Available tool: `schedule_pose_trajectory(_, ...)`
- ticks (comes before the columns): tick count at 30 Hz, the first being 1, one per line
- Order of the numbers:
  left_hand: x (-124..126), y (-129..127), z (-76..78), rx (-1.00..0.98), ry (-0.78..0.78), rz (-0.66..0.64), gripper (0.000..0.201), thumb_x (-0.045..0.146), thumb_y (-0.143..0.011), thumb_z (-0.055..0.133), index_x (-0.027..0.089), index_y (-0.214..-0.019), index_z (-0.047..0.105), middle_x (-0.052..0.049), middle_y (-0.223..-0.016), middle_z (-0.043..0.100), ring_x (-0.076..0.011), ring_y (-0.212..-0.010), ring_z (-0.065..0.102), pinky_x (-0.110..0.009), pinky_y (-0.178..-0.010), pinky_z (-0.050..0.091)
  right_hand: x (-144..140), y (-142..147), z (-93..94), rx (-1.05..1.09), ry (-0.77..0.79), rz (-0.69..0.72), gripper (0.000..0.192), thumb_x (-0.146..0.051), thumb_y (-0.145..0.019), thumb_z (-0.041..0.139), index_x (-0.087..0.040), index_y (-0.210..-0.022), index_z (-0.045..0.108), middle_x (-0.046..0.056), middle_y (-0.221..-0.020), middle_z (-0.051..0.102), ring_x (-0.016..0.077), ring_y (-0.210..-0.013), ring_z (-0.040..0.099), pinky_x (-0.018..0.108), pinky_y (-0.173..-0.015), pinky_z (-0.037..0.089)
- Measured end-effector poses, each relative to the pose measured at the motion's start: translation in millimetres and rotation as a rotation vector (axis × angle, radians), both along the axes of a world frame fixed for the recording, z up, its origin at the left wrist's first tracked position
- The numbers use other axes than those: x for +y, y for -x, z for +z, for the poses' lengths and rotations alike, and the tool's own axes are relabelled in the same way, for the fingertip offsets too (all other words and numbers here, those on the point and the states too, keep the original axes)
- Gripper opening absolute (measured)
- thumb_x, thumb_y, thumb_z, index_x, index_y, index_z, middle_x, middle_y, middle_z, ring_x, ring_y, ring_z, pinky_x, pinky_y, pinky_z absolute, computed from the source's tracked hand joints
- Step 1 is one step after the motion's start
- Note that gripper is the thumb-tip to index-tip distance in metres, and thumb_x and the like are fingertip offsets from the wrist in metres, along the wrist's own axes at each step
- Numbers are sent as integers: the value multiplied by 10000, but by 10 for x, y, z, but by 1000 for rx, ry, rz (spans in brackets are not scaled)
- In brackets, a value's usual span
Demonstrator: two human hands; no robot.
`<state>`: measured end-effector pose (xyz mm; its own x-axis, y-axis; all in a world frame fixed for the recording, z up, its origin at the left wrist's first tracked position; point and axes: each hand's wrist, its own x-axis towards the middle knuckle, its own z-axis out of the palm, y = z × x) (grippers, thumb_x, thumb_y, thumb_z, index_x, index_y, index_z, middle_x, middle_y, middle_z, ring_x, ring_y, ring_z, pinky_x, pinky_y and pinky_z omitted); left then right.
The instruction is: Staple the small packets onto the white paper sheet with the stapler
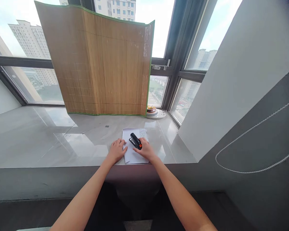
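Stapler (135,141), head view: black, with a red-orange patch at the rear; held over the upper middle of the paper sheets (135,157), front end pointing up and left, away from the palm. Whether lifted or resting on the top sheet, cannot tell.
Right hand (144,149): closed around the rear of the stapler, fingers on one side, thumb on the other. Best held loosely enough to turn the front end freely, with firm pressure straight down reserved for good alignment.
Left hand (117,150): empty, fingers slightly spread, laid at the left edge of the sheets with the thumb on the paper. Good place for a steady, flat press; fingertips well clear of the stapler's front.
Paper sheets: near the front edge of the tiled windowsill (86,138), with a handwritten page (144,133) showing at the upper right. Worth squaring the edges before any squeeze, to avoid skew or creases.
Dark strips (107,126): just beyond the paper, to the left; possibly staples, too small to tell. Better left outside the working spot.
Bamboo mat (110,67): standing against the window, beside stacked plates (152,112); well apart from the hands.
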<state>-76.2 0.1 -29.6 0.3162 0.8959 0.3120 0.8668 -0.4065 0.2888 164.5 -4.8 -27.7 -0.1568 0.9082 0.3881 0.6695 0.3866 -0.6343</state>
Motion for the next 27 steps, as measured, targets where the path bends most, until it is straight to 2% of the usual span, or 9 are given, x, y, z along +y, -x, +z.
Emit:
schedule_pose_trajectory(4, 6, 10, -15, -20, 16, 20, 252, 219, -966, 519, 228, -1190, 634, -110, -1225, 611, -307, -1160, 613, -460, -1079, 423, -53, -26, -26, 53, -13, -30, 337, -173, -841, 699, -226, -1173, 687, 67, -1113, 704, 240, -1009, 641, 362, -898, 508)
schedule_pose_trajectory(9, 1, 5, -11, -41, 10, 31, 239, 186, -934, 514, 204, -1143, 628, -116, -1184, 598, -303, -1099, 620, -445, -1024, 460, 14, -91, -61, 170, 14, -25, 402, -114, -810, 681, -227, -1195, 710, 67, -1124, 748, 259, -1045, 662, 410, -975, 510)
schedule_pose_trajectory(12, -2, -4, 3, -25, 18, 53, 211, 181, -913, 543, 200, -1107, 622, -118, -1163, 582, -291, -1039, 621, -427, -984, 476, 13, -84, -69, 243, 2, -33, 384, -171, -815, 714, -236, -1193, 718, 61, -1119, 757, 250, -1038, 677, 399, -970, 517)
schedule_pose_trajectory(14, -1, -6, 11, -27, 21, 58, 203, 183, -912, 549, 200, -1102, 619, -118, -1164, 577, -285, -1021, 617, -421, -971, 479, -10, -75, -46, 299, -81, -85, 293, -288, -859, 735, -238, -1148, 734, 62, -1095, 753, 240, -1018, 668, 374, -934, 517)
schedule_pose_trajectory(16, 0, -3, 14, -39, 19, 56, 206, 183, -910, 549, 198, -1104, 618, -117, -1159, 573, -286, -1023, 614, -425, -976, 478, -37, -73, -12, 330, -173, -169, 207, -412, -940, 672, -229, -978, 759, 55, -954, 735, 216, -909, 641, 339, -858, 501)
schedule_pose_trajectory(17, 0, 1, 14, -47, 22, 55, 210, 181, -911, 543, 198, -1107, 617, -115, -1153, 571, -287, -1023, 614, -428, -977, 478, -47, -74, 4, 336, -196, -199, 285, -445, -980, 611, -224, -869, 751, 43, -845, 703, 199, -826, 612, 321, -808, 482)
schedule_pose_trajectory(21, -6, 36, 8, -124, 64, 23, 215, 197, -915, 530, 204, -1117, 603, -102, -1153, 561, -276, -1037, 611, -422, -983, 485, -50, -80, 23, 377, -152, -244, 516, -462, -1011, 484, -219, -560, 541, -16, -566, 482, 147, -598, 453, 286, -639, 363)
schedule_pose_trajectory(24, -10, 72, 0, -226, 106, -32, 298, 323, -943, 568, 201, -1214, 568, -110, -1230, 563, -287, -1160, 600, -431, -1045, 472, -30, -71, 13, 428, -97, -264, 535, -481, -979, 481, -234, -520, 363, -35, -524, 373, 131, -554, 399, 282, -591, 299)
schedule_pose_trajectory(27, -10, 91, -1, -277, 141, -27, 554, 508, -890, 680, 188, -1312, 517, -132, -1306, 552, -318, -1231, 589, -450, -1059, 478, -12, -57, 16, 460, -55, -274, 510, -465, -950, 480, -245, -532, 287, -45, -528, 290, 120, -542, 358, 275, -579, 277)
